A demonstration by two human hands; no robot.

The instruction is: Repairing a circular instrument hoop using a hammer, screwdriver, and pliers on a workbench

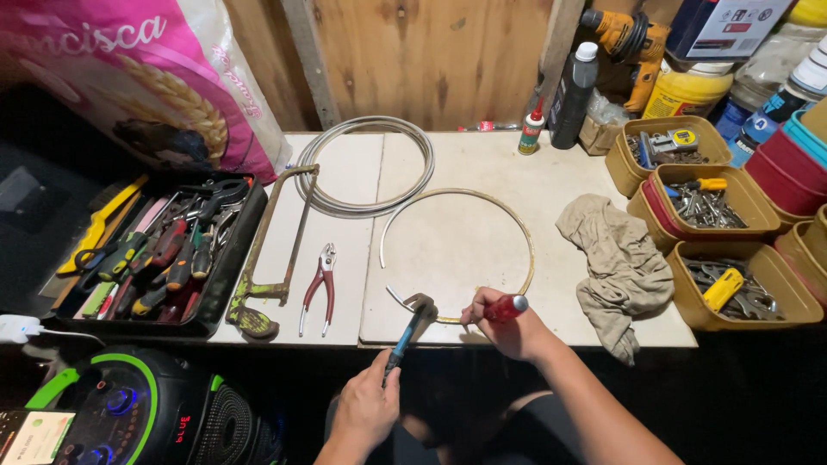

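A thin metal hoop (517, 226) lies flat on the white tabletop (448, 155), its open ends toward me. My right hand (508, 329) grips a red-handled tool (506, 307) and holds it down against the hoop's near edge. My left hand (369, 406) grips the blue handle of a hammer (407, 331). The hammer's head (420, 300) sits just above the hoop's loose end, left of the red-handled tool.
Red-handled pliers (320, 287) and a rusty hacksaw (274, 250) lie left of the hoop. A coil of grey cable (366, 164) sits behind. A crumpled rag (616, 263) lies to the right. Tubs of tools (728, 284) line the right edge, a black tool tray (164, 258) the left.
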